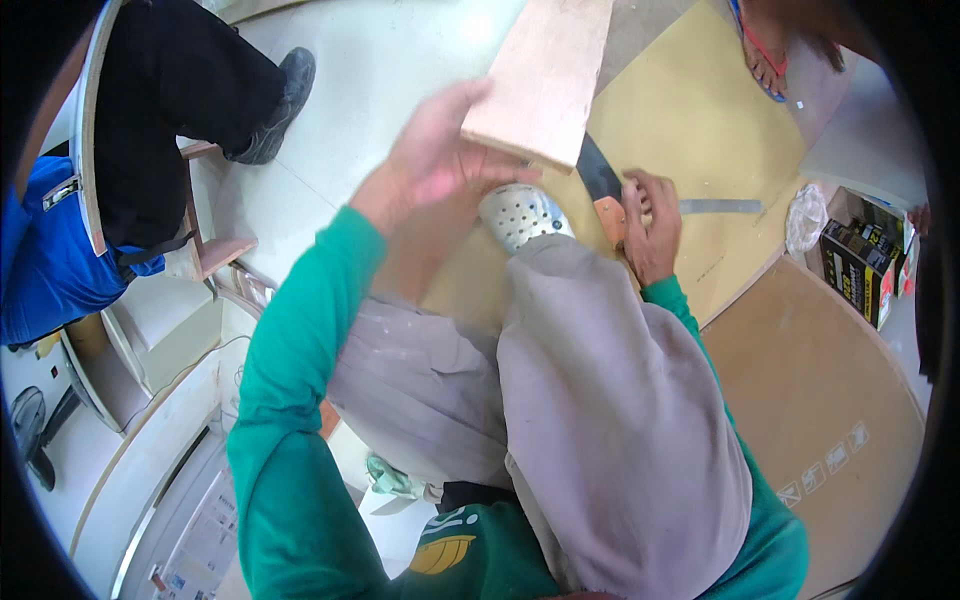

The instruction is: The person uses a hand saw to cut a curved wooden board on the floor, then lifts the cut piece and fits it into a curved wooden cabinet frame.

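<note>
My left hand (pixel 440 155) holds the near end of a pale wooden board (pixel 545 80), thumb along its side edge and fingers under the end. The board tilts away toward the top of the view. My right hand (pixel 650 225) has its fingers curled at the orange handle of a handsaw (pixel 600 185); part of the grip is hidden behind the fingers. The saw's dark blade runs up under the board's end. Right of that hand lies a flat grey metal strip (pixel 720 206). My white perforated clog (pixel 525 215) is between the hands.
Yellowish sheet (pixel 700 110) covers the floor ahead; a brown cardboard sheet (pixel 815 400) lies at right. Black-and-yellow boxes (pixel 860 255) and a plastic bag (pixel 805 218) stand beyond. A person in dark trousers (pixel 170 80) is at left, another person's sandalled foot (pixel 765 60) at top right. White curved panels (pixel 150 450) fill the lower left.
</note>
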The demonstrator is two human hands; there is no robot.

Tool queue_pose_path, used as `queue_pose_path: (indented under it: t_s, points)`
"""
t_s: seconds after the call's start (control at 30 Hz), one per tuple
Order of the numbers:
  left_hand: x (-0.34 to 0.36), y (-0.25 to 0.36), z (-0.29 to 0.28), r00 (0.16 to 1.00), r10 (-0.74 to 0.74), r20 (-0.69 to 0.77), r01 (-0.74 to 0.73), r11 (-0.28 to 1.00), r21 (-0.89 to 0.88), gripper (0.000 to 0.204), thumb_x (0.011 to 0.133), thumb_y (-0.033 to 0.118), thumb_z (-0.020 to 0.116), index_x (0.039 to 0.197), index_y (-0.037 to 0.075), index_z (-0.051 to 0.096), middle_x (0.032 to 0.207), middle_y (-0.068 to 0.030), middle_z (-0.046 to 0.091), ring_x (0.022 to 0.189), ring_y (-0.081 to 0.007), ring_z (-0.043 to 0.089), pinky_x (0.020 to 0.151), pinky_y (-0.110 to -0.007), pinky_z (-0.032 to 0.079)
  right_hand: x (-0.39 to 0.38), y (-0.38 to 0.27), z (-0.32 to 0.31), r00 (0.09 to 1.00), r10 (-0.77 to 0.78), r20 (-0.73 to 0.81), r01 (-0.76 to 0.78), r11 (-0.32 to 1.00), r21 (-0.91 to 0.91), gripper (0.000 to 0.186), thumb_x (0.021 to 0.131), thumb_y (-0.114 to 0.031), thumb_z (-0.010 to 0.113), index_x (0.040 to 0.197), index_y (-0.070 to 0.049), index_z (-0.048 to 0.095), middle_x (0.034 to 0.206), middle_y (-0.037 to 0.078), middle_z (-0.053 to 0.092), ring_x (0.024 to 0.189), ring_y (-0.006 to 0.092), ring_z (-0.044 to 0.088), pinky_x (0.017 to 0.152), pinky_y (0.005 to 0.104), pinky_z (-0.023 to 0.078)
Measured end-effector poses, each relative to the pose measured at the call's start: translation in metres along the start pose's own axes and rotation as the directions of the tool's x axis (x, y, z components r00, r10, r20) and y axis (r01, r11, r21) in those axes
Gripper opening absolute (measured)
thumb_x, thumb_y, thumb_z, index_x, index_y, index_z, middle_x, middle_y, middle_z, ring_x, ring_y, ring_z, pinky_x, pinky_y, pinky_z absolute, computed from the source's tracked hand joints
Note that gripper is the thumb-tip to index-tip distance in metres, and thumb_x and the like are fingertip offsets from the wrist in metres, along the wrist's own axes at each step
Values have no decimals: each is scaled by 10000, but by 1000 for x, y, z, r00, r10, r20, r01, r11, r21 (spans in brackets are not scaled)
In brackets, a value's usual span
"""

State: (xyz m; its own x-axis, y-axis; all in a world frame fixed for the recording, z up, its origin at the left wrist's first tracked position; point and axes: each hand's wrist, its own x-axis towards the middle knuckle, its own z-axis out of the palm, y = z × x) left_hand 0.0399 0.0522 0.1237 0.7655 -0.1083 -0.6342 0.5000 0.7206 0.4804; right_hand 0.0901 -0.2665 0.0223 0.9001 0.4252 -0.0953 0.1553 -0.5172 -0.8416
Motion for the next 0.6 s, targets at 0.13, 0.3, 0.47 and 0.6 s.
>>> queue_pose_path:
  t_s: [0.13, 0.3, 0.47, 0.6]
  points:
    - [-10, -25, 13, 996, 14, -90, -8, 998, 65, 633, 1168, 364, 486, 1603, -83, 377, 1472, -308, 608, 1323, -388, 680, 1132, -451, 608, 75, -38, 24, 808, 313, 499, -586, 338, 737, 574, 1166, -506, 489, 1497, -43, 555, 1235, 92, 711, 1022, 169, 689, 879, 375, 592]
    - [-28, -45, 28, 974, 182, -136, -137, 948, 286, 479, 1159, 258, 522, 1487, -90, 511, 1405, -240, 664, 1309, -318, 683, 1155, -452, 559, 105, -69, 31, 854, 198, 480, -511, 493, 704, 513, 1160, -440, 535, 1481, -41, 561, 1206, 67, 719, 967, 126, 722, 849, 302, 605]
    - [-34, -47, 29, 976, 188, -113, -199, 975, -95, 490, 1140, 243, 562, 1529, -46, 489, 1396, -201, 669, 1220, -298, 712, 1086, -422, 567, 107, -87, 24, 906, 170, 389, -421, 469, 776, 427, 1140, -349, 606, 1429, -35, 584, 1054, 39, 739, 835, 101, 721, 742, 266, 600]
    - [-33, -56, 29, 963, 227, -145, -257, 932, -254, 534, 1145, 208, 548, 1589, -52, 404, 1308, -267, 710, 998, -279, 804, 867, -331, 693, 116, -105, 22, 966, 140, 218, -257, 623, 739, 422, 1113, -245, 658, 1476, -47, 575, 990, 39, 730, 774, 101, 701, 684, 265, 595]
